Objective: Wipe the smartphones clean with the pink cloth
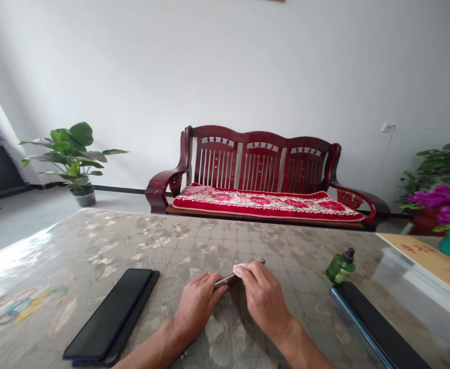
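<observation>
A person sits at a table (94,241) covered in a glossy, floral-patterned sheet, both hands meeting near the middle of its near edge. The left hand (198,302) is closed around the lower end of a slim metal rod (230,278), perhaps a pen or tool, steadying it at a shallow angle. The right hand (263,294) pinches a small pink cloth or pad (240,269) against the rod's upper part, seemingly so the cloth can bear on the metal. A dark phone (111,312) lies flat towards the near left corner, with loose coloured rubber bands (21,305) by the left edge. To the right lie a small green bottle (340,267), tipped over, a second dark phone (374,328) and a clear plastic box (421,294). No label or writing is legible. Beyond the table stand a red wooden bench (261,179) and potted plants (73,156).
</observation>
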The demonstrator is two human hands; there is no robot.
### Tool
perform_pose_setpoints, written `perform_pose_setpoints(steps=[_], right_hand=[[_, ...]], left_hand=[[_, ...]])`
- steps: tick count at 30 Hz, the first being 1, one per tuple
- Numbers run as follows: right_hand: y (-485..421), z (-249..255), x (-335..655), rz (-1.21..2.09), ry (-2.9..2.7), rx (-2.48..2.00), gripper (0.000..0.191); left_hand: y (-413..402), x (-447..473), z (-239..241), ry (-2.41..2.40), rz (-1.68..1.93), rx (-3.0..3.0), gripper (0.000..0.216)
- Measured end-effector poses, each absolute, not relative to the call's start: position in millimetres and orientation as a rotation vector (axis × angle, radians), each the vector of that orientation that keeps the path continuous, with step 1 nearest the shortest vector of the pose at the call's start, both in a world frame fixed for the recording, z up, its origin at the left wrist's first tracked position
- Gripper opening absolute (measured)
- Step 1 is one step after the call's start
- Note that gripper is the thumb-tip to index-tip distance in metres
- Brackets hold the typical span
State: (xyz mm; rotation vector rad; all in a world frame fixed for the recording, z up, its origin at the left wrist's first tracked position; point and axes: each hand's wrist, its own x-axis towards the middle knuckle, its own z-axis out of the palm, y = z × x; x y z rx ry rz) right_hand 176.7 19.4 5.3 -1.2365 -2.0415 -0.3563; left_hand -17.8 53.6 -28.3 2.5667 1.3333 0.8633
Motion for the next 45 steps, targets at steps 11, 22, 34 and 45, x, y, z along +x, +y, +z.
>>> perform_pose_setpoints(steps=[11, 22, 34, 45], right_hand=[[41.4, -4.8, 222.4, -0.417, -1.848, -1.455, 0.028], [42.9, -5.9, 219.0, -0.279, -1.801, -1.4, 0.028], [57.3, -30.6, 236.5, 0.089, -1.538, -1.54, 0.028], [59.8, -39.0, 236.7, 0.177, -1.44, -1.515, 0.03]], left_hand=[[55.4, -17.7, -25.6, 1.343, 0.863, 2.497, 0.023], [55.4, -17.8, -23.8, 1.368, 0.817, 2.474, 0.026], [54.8, -17.1, -24.8, 1.359, 0.834, 2.488, 0.021], [55.6, -16.1, -24.2, 1.44, 0.766, 2.43, 0.019]])
